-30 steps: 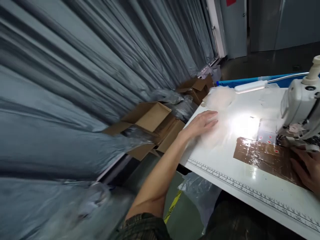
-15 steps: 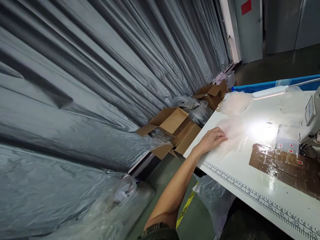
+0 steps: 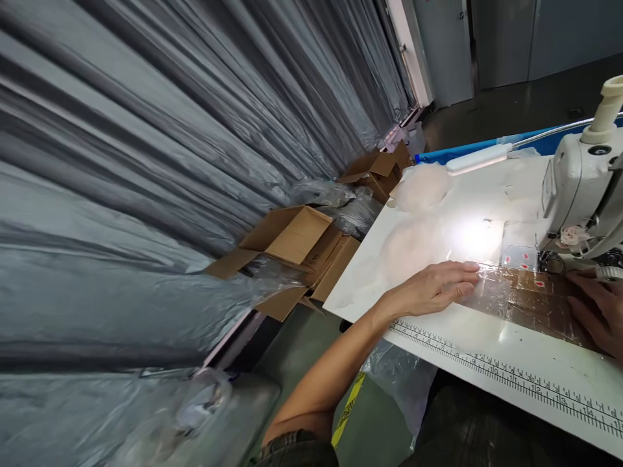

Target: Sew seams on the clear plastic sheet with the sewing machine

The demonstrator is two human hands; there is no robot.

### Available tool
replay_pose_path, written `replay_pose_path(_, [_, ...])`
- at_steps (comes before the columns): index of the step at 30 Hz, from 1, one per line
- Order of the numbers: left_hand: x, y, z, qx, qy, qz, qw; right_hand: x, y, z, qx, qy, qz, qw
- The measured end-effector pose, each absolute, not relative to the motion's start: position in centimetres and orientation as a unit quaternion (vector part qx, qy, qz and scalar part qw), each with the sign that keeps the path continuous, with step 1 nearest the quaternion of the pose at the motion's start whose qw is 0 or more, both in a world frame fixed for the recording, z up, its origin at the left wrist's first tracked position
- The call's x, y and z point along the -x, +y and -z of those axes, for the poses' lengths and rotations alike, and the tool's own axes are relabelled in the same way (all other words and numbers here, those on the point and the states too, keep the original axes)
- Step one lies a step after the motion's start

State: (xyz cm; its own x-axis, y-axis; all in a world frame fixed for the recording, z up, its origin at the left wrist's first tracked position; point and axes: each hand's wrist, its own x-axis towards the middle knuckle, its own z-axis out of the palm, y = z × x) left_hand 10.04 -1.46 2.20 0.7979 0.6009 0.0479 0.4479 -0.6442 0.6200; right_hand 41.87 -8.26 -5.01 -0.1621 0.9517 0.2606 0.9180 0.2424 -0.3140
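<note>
- On the white table [image 3: 357, 285], a brown sheet [image 3: 538, 314] is laid beside the sewing machine [image 3: 577, 178]; its left end is covered by a sheer pale piece [image 3: 491, 298];
- by the left hand [image 3: 433, 288], fingers stretched, the sheer pale piece is touched; whether it is pinched is not revealed;
- by the right hand [image 3: 596, 311], partly cut off, the brown sheet is neared or touched; its grip is hidden;
- two round pale piles [image 3: 411, 243] are set left of the machine.

One head-worn view, looking forward and down over the ruled edge of the table [image 3: 355, 285], and it's close to the left hand [image 3: 435, 288]! Tilted, too, facing far enough left that the curtain [image 3: 195, 130] fills the frame's left.
</note>
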Motion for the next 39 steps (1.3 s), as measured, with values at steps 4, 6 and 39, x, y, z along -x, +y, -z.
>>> replay_pose_path(4, [-10.5,-0.6,-0.1,-0.915,0.325,-0.162,0.177,-41.4,-8.3,4.0,0.608,-0.769,-0.040,0.195])
replay_pose_path(6, [-10.7,-0.4,1.0,-0.911,0.342,-0.174,0.149,-41.3,-8.2,3.8,0.593,-0.781,-0.036,0.192])
replay_pose_path(39, [-16.6,0.1,-0.8,-0.712,0.434,-0.244,0.495,-38.6,-9.3,1.6,0.565,-0.650,-0.407,0.305])
